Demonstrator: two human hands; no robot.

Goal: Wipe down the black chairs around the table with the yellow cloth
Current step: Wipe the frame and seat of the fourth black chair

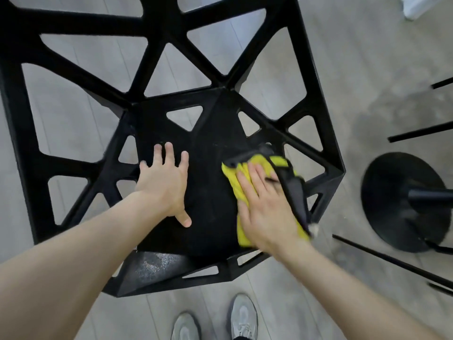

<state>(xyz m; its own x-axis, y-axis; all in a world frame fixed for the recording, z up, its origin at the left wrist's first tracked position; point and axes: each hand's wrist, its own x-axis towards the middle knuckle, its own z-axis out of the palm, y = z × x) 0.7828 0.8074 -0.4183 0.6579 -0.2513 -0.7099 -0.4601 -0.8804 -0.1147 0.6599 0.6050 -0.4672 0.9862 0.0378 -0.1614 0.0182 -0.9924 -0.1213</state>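
Observation:
A black chair (pixel 210 133) with an angular lattice of triangular cut-outs fills the view from above, its back rising toward the top. My left hand (pixel 164 185) lies flat on the left part of the seat, fingers spread. My right hand (pixel 264 204) presses flat on the yellow cloth (pixel 235 185) on the right side of the seat, near the edge. The cloth has a dark grey band along its right side, and most of it is hidden under my palm.
A black round table base (pixel 402 202) with its post stands on the grey floor at the right. Thin black chair legs (pixel 392 261) cross the floor there. My two grey shoes (pixel 242 317) stand just before the chair's front edge.

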